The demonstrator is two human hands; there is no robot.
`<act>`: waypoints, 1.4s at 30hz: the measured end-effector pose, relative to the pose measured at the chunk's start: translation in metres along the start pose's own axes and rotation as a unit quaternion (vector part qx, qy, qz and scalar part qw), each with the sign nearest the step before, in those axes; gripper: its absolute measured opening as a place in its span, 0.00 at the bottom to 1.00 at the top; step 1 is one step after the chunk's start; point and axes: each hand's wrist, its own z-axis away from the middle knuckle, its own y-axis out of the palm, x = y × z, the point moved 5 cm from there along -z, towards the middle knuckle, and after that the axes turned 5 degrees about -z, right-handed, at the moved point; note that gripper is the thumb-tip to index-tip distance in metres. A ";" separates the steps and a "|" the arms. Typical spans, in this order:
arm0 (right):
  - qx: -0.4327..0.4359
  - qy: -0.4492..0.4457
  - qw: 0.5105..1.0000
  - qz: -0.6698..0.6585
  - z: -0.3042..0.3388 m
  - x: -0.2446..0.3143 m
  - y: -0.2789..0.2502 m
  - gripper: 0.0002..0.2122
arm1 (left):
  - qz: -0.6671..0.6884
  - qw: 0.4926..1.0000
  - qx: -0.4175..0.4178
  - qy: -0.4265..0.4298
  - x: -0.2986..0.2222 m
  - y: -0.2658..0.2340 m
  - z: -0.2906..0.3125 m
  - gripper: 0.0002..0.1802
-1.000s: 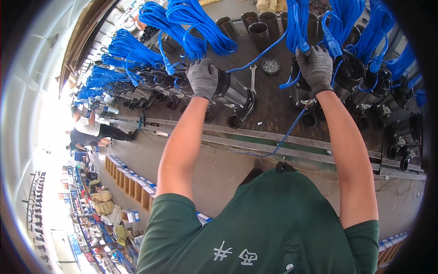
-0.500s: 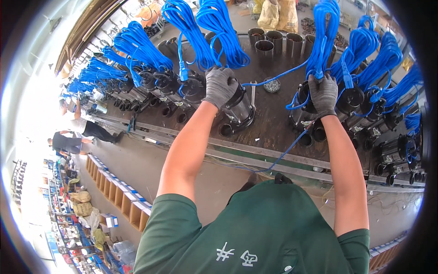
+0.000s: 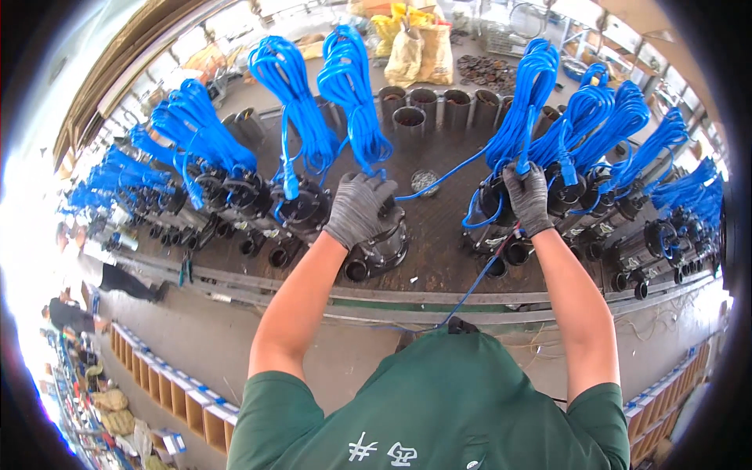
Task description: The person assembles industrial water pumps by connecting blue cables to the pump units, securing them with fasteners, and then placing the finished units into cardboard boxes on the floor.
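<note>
Left hand [image 3: 359,207], gloved, is clamped over the top of a pump [image 3: 381,243], apparently steadying it on the bench [image 3: 439,235]. Right hand [image 3: 527,196] is closed around a blue cable [image 3: 526,102], whose coil rises above it, clear of neighbouring pumps [image 3: 603,196].

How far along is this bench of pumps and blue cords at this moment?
Looks done: most pumps along the bench carry a bundled blue cord coil. In hand: the left hand rests on a metal pump below a coil; the right hand grips another coil. Left: a loose blue cord runs off the bench edge, and empty dark cylinders stand behind.
</note>
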 end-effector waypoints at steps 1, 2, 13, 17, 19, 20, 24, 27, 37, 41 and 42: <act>-0.030 0.038 0.996 -0.080 0.003 0.001 -0.002 0.10 | -0.010 1.000 -0.014 -0.022 0.003 0.003 -0.002 0.31; -0.035 0.040 0.994 -0.090 0.008 0.006 -0.008 0.12 | -0.019 0.998 -0.029 -0.044 0.005 0.006 -0.005 0.31; -0.010 0.170 0.933 -0.316 0.074 0.101 -0.038 0.31 | -0.037 0.979 -0.082 -0.186 0.001 0.003 -0.008 0.15; -0.011 0.314 0.875 -0.369 0.058 0.107 -0.056 0.17 | -0.016 0.981 -0.100 -0.168 0.004 0.008 -0.005 0.15; -0.007 0.330 0.887 -0.324 0.057 0.091 -0.059 0.12 | 0.002 0.979 -0.098 -0.176 0.003 0.007 -0.005 0.15; 0.008 0.327 0.898 -0.296 0.056 0.086 -0.061 0.11 | 0.003 0.979 -0.101 -0.179 0.000 0.004 -0.006 0.15; 0.044 0.310 0.896 -0.315 0.060 0.076 -0.057 0.08 | 0.015 0.979 -0.155 -0.132 0.003 0.005 -0.001 0.18; 0.014 0.319 0.855 -0.408 0.069 0.077 -0.048 0.13 | 0.071 0.969 -0.220 -0.091 0.003 0.001 0.005 0.17; 0.010 0.249 0.937 -0.245 0.072 0.089 -0.063 0.10 | 0.238 0.940 -0.206 0.130 -0.115 -0.027 -0.052 0.23; -0.001 0.236 0.932 -0.274 0.085 0.078 -0.074 0.16 | 0.232 0.932 -0.187 0.209 -0.167 -0.053 -0.099 0.23; -0.023 0.216 0.927 -0.307 0.089 0.069 -0.073 0.17 | 0.223 0.931 -0.182 0.225 -0.176 -0.054 -0.111 0.24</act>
